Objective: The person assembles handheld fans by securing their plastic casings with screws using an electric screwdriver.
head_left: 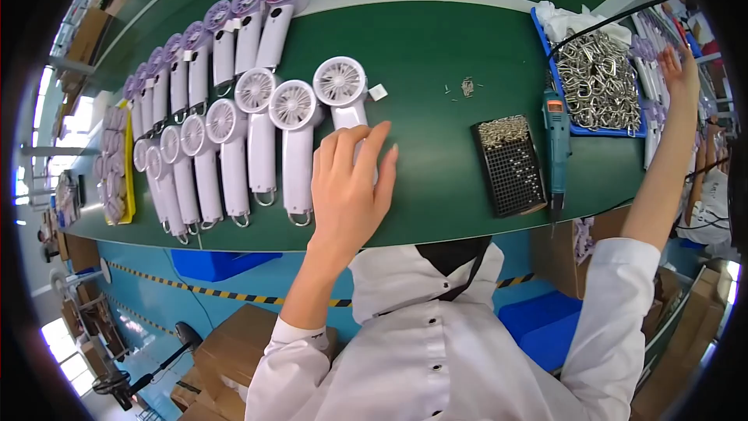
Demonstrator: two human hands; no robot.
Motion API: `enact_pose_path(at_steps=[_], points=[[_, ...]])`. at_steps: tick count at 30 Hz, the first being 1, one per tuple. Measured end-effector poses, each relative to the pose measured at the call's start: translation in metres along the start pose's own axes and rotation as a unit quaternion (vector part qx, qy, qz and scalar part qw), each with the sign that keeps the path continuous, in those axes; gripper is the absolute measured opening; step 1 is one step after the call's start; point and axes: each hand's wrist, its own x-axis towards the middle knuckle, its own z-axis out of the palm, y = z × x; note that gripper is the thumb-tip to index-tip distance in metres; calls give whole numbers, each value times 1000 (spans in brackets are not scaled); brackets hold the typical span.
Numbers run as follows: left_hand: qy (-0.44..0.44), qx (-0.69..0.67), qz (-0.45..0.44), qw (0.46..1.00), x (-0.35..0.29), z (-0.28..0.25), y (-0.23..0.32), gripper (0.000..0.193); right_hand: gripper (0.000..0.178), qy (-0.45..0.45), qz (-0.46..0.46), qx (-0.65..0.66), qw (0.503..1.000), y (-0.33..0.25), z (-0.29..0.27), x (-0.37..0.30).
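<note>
My left hand (349, 179) lies over the handle of a white handheld fan (340, 82), fingers curved around it and thumb on its right side. That fan's round head points away from me, and its lower handle is hidden under the hand. To the left, several more white fans (297, 160) lie in a slanting row, metal rings at their handle ends. My right arm stretches out to the far right. There my right hand (679, 74), fingers apart and nothing seen in them, is beside another row of white and purple fans (654, 97).
A blue tray (538, 27) holds many metal carabiner clips. Near it lie a teal electric screwdriver (556, 136) and a black grid box of screws (510, 168). Loose screws (467, 87) lie mid-table. More fans with purple heads (247, 19) line the back left. A black cable crosses the tray.
</note>
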Motion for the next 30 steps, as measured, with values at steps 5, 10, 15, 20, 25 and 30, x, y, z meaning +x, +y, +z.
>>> enact_pose_path(at_steps=[5, 10, 15, 20, 25, 30], points=[[-79, -69, -33, 994, 11, 21, 44, 37, 29, -40, -305, -238, 921, -4, -7, -183], [-203, -7, -53, 978, 18, 61, 54, 49, 24, -93, -179, -468, 860, 82, -9, -307], [-231, 22, -44, 972, 32, 76, 56, 52, 27, -148, -190, -537, 808, 111, -1, -335], [-259, 21, -62, 964, 43, 85, 57, 53, 33, -149, -81, -512, 842, 120, 3, -326], [-201, -48, -107, 973, 53, 91, 52, 53, 32, -195, -59, -523, 828, 113, 6, -327], [-230, 38, -72, 970, 68, 99, 56, 61, 28, -263, -25, -437, 860, 101, -16, -312]])
